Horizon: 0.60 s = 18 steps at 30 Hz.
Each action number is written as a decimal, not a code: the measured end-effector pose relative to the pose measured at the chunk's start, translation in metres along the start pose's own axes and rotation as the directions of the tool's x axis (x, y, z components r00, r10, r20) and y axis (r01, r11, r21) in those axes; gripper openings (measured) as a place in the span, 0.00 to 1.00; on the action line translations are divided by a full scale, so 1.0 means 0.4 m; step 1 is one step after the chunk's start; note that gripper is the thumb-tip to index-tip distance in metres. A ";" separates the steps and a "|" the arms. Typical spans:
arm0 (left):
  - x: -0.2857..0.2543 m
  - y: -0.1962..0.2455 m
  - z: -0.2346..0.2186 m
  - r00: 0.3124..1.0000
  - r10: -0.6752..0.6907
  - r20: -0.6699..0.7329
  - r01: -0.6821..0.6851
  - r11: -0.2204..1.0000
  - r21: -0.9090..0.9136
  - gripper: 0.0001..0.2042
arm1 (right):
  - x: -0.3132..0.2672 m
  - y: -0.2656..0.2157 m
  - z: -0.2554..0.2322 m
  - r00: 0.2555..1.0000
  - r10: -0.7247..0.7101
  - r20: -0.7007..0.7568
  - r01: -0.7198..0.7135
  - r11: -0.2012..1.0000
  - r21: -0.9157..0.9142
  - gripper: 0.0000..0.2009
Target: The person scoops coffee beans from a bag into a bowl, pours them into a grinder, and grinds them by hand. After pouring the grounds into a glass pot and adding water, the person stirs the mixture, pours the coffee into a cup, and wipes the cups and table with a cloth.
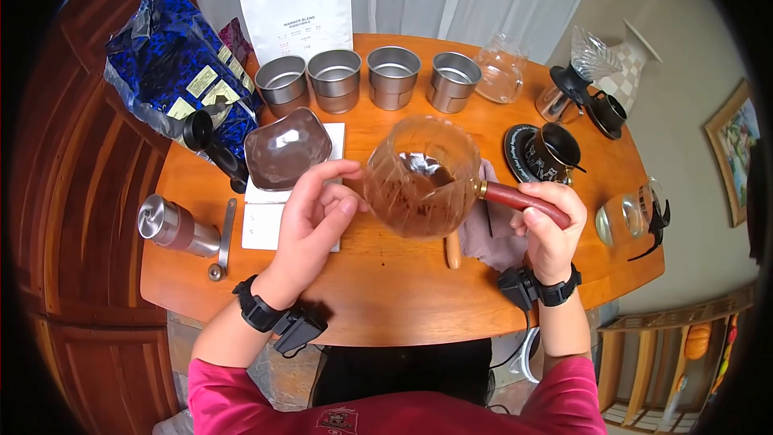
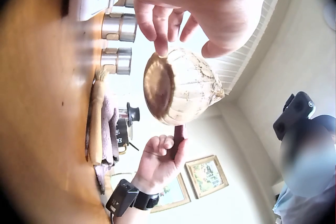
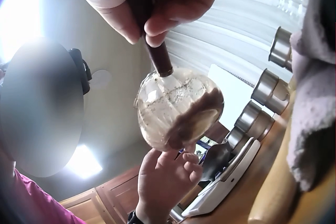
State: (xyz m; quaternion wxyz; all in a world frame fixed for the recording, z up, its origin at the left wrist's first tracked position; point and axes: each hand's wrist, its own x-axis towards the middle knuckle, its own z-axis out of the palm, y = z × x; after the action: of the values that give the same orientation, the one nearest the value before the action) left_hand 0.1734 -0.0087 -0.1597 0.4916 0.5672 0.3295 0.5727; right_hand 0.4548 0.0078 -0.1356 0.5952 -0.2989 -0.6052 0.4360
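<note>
A cut-glass dripper bowl with brown coffee grounds stuck to its inside hangs tilted above the round wooden table. My right hand grips its red-brown wooden handle, which the right wrist view shows as the handle running down from the right hand to the bowl. My left hand lies at the bowl's left side with relaxed fingers. In the left wrist view the fingertips of the left hand touch the rim of the bowl, with the right hand behind.
Several metal cups line the back, with a white coffee bag and a blue bag. A brown bowl sits on a white scale. A hand grinder lies left. A cloth, a black cup and glassware stand right.
</note>
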 end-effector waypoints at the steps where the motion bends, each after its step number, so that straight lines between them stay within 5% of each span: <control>1: -0.001 0.001 0.002 1.000 -0.006 0.002 0.006 1.000 0.003 0.18 | 0.000 0.005 -0.006 0.999 0.007 0.042 -0.007 1.000 0.005 0.12; 9: -0.001 -0.002 0.002 1.000 -0.012 -0.006 0.011 0.999 -0.045 0.19 | 0.002 -0.004 0.013 0.998 -0.034 -0.053 0.033 0.999 -0.015 0.11; 13: -0.004 -0.005 -0.004 0.999 -0.045 -0.003 0.045 0.999 0.012 0.19 | -0.002 0.002 0.004 0.998 -0.014 0.067 0.017 0.999 -0.049 0.12; 18: -0.001 -0.012 -0.006 1.000 0.008 -0.011 -0.008 1.000 -0.016 0.20 | -0.001 0.010 0.008 0.997 -0.072 0.032 0.075 0.992 -0.104 0.14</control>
State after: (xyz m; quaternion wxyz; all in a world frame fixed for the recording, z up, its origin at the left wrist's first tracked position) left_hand 0.1720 -0.0072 -0.1645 0.4918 0.5615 0.3254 0.5805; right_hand 0.4511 0.0087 -0.1391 0.5857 -0.3013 -0.6463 0.3853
